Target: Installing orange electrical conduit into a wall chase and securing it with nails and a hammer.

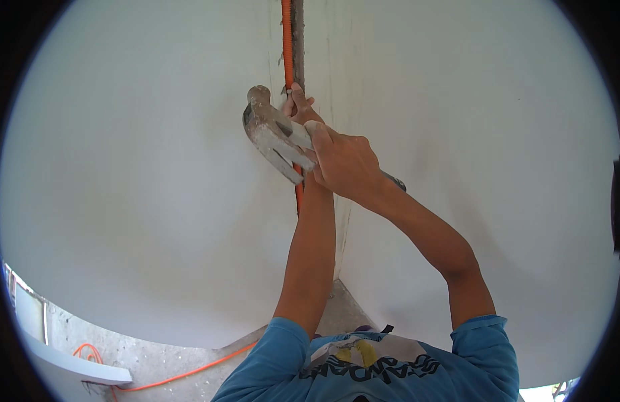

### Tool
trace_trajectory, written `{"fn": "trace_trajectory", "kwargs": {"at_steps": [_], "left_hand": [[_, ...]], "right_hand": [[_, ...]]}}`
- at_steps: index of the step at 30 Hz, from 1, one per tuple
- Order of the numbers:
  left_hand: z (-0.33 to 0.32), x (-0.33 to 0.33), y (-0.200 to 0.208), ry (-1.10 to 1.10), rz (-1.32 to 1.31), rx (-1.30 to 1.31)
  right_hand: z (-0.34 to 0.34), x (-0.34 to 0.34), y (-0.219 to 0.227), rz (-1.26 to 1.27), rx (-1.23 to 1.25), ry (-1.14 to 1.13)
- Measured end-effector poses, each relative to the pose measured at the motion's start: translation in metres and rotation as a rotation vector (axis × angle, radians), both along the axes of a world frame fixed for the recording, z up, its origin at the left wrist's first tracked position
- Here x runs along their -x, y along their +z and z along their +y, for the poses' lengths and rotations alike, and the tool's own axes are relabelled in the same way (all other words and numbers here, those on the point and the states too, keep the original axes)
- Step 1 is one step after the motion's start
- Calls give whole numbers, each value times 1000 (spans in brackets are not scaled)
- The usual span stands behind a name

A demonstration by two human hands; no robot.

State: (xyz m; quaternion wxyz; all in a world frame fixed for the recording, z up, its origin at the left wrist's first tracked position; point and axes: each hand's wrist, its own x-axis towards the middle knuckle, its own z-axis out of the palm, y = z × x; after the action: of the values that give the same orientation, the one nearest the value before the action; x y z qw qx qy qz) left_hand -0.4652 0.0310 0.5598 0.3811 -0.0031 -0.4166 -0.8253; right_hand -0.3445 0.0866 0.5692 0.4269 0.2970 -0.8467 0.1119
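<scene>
My right hand (pixel 350 161) is wrapped round the handle of a claw hammer (pixel 262 124), whose dusty metal head hangs to the left with the claw pointing down. Beyond it, my left hand (pixel 298 106) presses its fingers together at an orange corrugated conduit (pixel 287 40). Whatever those fingers pinch is too small to make out, and the hammer and right hand hide part of the left wrist. The conduit runs upright in a rough grey groove (pixel 298 37) cut into the wall, and its lower end shows below the hammer claw.
Pale walls (pixel 156 167) meet in a corner just right of the groove. Down at the lower left, a length of orange conduit (pixel 189 376) lies across the grey concrete floor (pixel 156 345), beside a pale panel edge (pixel 75 362). A dark object (pixel 619 208) stands at the far right rim.
</scene>
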Motion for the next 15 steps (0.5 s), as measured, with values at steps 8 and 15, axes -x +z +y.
{"fn": "trace_trajectory", "kwargs": {"at_steps": [8,15], "left_hand": [[3,14,-12,97,174,-21],[8,13,-4,-44,31,27]], "right_hand": [[6,25,2,-160,-41,-160],[19,33,5,-281,4,-226]]}}
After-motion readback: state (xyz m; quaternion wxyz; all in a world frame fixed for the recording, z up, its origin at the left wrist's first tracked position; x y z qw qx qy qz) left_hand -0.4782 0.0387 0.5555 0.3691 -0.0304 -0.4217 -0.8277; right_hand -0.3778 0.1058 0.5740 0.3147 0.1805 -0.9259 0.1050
